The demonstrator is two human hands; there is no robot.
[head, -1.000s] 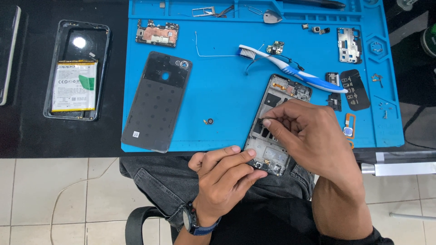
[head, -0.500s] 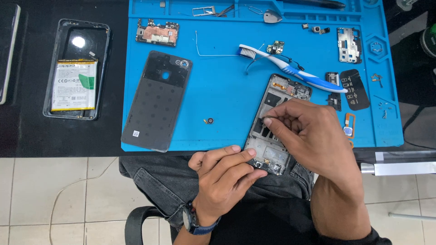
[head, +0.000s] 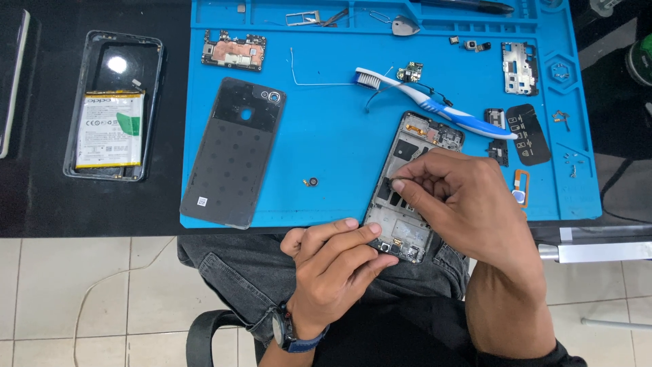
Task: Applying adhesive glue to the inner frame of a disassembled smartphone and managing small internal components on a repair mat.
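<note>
Phone frame [head: 407,197] is still steadied at its lower end by the closed left hand [head: 336,261], while the right hand [head: 462,197] stays pinched inside, unmoved.

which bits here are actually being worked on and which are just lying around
In hand:
- opened phone frame
- left hand steadying its lower end
- right hand pinching at its middle

Lying about:
- toothbrush
- black back cover
- circuit board
- second phone with battery
- blue mat
</note>
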